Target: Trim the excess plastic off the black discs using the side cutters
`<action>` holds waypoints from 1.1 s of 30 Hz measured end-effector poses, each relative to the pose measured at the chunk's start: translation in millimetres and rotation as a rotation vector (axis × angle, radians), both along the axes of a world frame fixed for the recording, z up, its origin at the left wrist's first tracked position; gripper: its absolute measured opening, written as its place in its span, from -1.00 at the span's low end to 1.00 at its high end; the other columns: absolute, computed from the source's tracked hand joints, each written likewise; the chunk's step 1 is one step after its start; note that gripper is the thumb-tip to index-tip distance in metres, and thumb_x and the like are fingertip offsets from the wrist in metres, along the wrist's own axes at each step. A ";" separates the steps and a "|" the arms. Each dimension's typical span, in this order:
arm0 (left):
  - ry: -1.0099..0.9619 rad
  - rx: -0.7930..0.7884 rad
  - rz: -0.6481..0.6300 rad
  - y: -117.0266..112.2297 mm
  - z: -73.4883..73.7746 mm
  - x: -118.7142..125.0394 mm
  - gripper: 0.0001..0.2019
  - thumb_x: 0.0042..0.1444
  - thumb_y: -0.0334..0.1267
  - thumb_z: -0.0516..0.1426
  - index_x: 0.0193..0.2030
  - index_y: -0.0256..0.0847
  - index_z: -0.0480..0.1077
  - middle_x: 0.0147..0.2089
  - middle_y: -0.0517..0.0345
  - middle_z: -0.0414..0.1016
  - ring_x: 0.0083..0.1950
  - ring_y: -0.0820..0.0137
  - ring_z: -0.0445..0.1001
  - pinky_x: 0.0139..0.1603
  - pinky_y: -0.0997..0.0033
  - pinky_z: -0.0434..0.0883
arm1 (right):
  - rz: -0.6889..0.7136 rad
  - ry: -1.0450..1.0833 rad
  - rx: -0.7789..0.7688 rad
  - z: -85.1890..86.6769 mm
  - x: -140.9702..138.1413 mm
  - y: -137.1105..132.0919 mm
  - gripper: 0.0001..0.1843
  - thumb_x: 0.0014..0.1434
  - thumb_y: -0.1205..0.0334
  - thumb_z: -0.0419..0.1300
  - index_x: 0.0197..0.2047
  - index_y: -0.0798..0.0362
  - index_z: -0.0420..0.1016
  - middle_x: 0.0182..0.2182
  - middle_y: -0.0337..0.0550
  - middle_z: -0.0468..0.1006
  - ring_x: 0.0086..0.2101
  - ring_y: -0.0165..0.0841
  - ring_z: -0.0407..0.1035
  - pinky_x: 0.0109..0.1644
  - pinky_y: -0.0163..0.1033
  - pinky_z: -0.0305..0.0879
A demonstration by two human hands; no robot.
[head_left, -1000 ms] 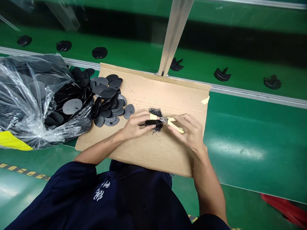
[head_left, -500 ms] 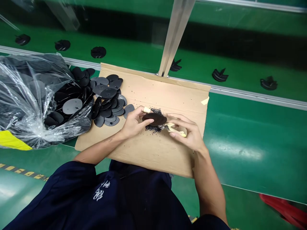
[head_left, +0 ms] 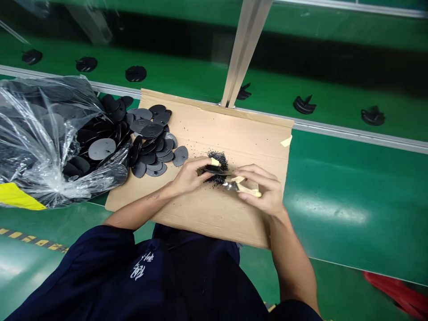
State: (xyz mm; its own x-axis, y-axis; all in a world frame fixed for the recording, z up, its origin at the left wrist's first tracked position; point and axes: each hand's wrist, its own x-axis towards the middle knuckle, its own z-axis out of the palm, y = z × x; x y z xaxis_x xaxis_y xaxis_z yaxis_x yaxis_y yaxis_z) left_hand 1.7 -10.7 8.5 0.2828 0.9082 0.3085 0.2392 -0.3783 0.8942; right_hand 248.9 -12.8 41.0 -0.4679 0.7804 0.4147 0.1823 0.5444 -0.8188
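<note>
Green surface (head_left: 347, 196) with metal rail (head_left: 351, 135) along far edge; black moulded pieces (head_left: 135, 73) in row on green belt (head_left: 187, 76) beyond rail. Flattened cardboard sheet (head_left: 254, 133) on surface. Clear plastic bag (head_left: 30, 133) of black oval pads at left, spilling loose pads (head_left: 150, 156) onto cardboard. Black crumbs (head_left: 217, 158) heaped mid-cardboard. Left hand (head_left: 189, 176) pinching single black pad (head_left: 217, 170) above crumbs. Right hand (head_left: 262, 187) gripping cream-taped snips (head_left: 245, 188), metal jaws just beside pad.

Black plastic discs (head_left: 180, 156) on tan cardboard (head_left: 234, 129)
</note>
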 end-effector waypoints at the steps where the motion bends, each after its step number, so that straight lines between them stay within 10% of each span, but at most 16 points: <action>1: -0.024 -0.027 -0.001 -0.4 0.5 0.5 -0.84 0.27 -0.32 0.24 -0.04 -0.24 0.59 -0.11 0.01 0.69 -0.08 0.36 0.67 -0.04 0.42 0.56 | -0.071 -0.014 0.025 0.3 1.9 0.9 -0.60 0.24 0.09 0.37 0.13 -0.04 0.60 -0.07 0.00 0.64 -0.10 -0.18 0.56 -0.07 -0.03 0.56; 5: -0.124 -0.077 -0.050 -2.5 4.2 3.2 -0.85 0.26 -0.32 0.25 -0.06 -0.26 0.59 -0.13 0.03 0.71 -0.13 0.39 0.69 -0.10 0.48 0.60 | -0.255 -0.201 0.181 -1.3 6.3 4.3 -0.60 0.22 0.17 0.39 0.13 -0.07 0.58 -0.12 -0.05 0.64 -0.14 -0.17 0.53 -0.07 0.01 0.50; 26: -0.158 0.023 -0.055 -6.7 2.2 4.7 -0.83 0.21 -0.34 0.30 -0.06 -0.24 0.62 -0.13 0.06 0.73 -0.13 0.40 0.71 -0.07 0.48 0.64 | -0.230 -0.359 0.331 -5.2 11.3 2.0 -0.62 0.24 0.11 0.40 0.12 -0.16 0.57 -0.14 -0.12 0.70 -0.25 -0.24 0.54 -0.20 -0.08 0.47; 33: -0.124 0.073 -0.080 -7.0 5.8 1.8 -0.83 0.23 -0.33 0.27 -0.04 -0.24 0.60 -0.12 0.02 0.72 -0.11 0.37 0.70 -0.04 0.41 0.63 | -0.189 -0.176 0.112 -4.4 5.8 2.2 -0.67 0.27 0.03 0.35 0.07 -0.09 0.63 -0.16 -0.10 0.69 -0.25 -0.24 0.56 -0.22 -0.11 0.51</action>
